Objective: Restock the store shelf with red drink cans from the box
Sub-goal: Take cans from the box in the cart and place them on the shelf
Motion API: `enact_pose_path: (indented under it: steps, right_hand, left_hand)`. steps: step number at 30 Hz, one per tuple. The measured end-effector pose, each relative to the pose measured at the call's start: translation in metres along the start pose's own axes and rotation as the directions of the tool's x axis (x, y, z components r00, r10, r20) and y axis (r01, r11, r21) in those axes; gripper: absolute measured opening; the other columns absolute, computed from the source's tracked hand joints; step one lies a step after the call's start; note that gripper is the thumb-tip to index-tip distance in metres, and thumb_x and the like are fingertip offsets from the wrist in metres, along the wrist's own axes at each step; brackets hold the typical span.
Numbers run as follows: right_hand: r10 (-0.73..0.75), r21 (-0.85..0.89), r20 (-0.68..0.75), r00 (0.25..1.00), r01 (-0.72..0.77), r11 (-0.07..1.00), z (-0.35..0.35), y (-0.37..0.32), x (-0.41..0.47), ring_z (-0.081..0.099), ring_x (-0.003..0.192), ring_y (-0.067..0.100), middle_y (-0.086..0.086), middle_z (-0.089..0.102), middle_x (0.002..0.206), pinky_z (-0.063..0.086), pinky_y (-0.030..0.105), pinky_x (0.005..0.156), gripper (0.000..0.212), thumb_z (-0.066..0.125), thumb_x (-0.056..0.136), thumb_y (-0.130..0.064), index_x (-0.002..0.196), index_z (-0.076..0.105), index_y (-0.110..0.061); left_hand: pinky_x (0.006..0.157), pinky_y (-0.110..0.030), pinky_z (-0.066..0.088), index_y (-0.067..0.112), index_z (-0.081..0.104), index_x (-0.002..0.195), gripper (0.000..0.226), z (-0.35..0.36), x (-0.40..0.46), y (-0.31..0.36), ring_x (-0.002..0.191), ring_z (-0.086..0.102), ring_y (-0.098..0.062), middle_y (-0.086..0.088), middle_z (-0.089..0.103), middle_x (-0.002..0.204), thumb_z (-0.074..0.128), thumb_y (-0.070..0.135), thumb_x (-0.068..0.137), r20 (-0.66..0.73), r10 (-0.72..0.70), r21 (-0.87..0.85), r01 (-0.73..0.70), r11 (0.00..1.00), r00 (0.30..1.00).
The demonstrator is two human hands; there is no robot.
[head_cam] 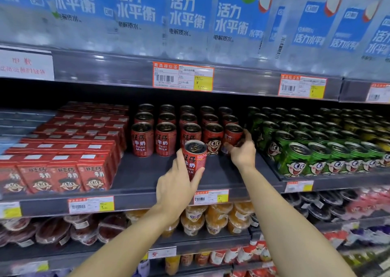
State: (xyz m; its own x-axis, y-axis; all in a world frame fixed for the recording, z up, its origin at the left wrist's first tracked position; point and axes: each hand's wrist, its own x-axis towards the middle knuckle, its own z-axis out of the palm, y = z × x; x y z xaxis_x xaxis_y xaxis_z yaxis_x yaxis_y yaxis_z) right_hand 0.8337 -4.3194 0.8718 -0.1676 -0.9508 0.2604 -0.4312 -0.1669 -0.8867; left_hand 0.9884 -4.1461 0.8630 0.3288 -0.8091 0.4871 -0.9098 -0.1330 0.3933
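Rows of red drink cans (165, 138) stand on the dark middle shelf (139, 177), set back from its front edge. My left hand (179, 184) grips one red can (195, 157) upright, just in front of the front row, over the shelf. My right hand (242, 150) holds the rightmost front-row red can (232, 136), fingers curled around its side. The box is not in view.
Red milk cartons (63, 162) fill the shelf's left part. Green cans (306, 150) crowd the right part, close to my right hand. Blue-labelled water bottles (190, 19) stand on the shelf above. Fruit cups (211, 217) and packets sit below. Price tags (182, 76) line the edges.
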Motion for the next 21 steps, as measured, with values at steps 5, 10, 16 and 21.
enact_pose_path:
  steps: [5,10,16,21]
  right_hand:
    - [0.017,-0.018,-0.003,1.0,-0.017,1.0,-0.002,-0.004,-0.004,0.058,0.119,0.034,0.015,0.059,0.13,0.049,0.047,0.1,0.082,0.084,0.074,-0.024,0.145,0.043,-0.022]
    - [0.185,-0.111,0.077,0.98,-0.176,0.978,-0.01,-0.019,-0.014,0.054,0.124,0.037,0.015,0.058,0.133,0.045,0.043,0.099,0.08,0.08,0.078,-0.032,0.143,0.039,-0.011]
    - [0.208,-0.443,0.233,0.95,-0.087,0.892,-0.018,-0.037,-0.061,0.043,0.133,0.037,0.016,0.046,0.143,0.039,0.043,0.105,0.066,0.056,0.093,-0.048,0.143,0.039,-0.008]
    - [-0.045,-0.628,0.256,0.966,0.202,0.751,-0.006,-0.029,-0.124,0.048,0.129,0.033,0.016,0.055,0.134,0.04,0.042,0.106,0.063,0.034,0.095,-0.056,0.126,0.06,-0.007]
  left_hand:
    - [0.064,-0.031,0.05,0.011,0.021,0.148,0.079,0.001,0.001,-0.001,0.094,0.067,-0.02,-0.002,0.059,0.124,0.032,0.067,0.093,-0.014,0.018,0.022,-0.018,1.0,1.0]
    - [0.065,-0.031,0.051,0.012,0.02,0.147,0.079,-0.001,0.001,-0.001,0.094,0.067,-0.018,-0.001,0.059,0.122,0.033,0.067,0.092,-0.003,0.014,0.015,-0.014,1.0,1.0]
    - [0.065,-0.031,0.05,0.013,0.025,0.146,0.076,-0.005,0.001,0.002,0.094,0.067,-0.018,0.0,0.061,0.118,0.038,0.065,0.092,0.008,0.001,-0.025,-0.001,1.0,1.0]
    - [0.067,-0.035,0.052,0.011,0.031,0.143,0.076,-0.005,0.002,0.004,0.096,0.066,-0.021,-0.001,0.062,0.117,0.046,0.063,0.09,0.017,-0.032,-0.077,0.033,0.996,0.999]
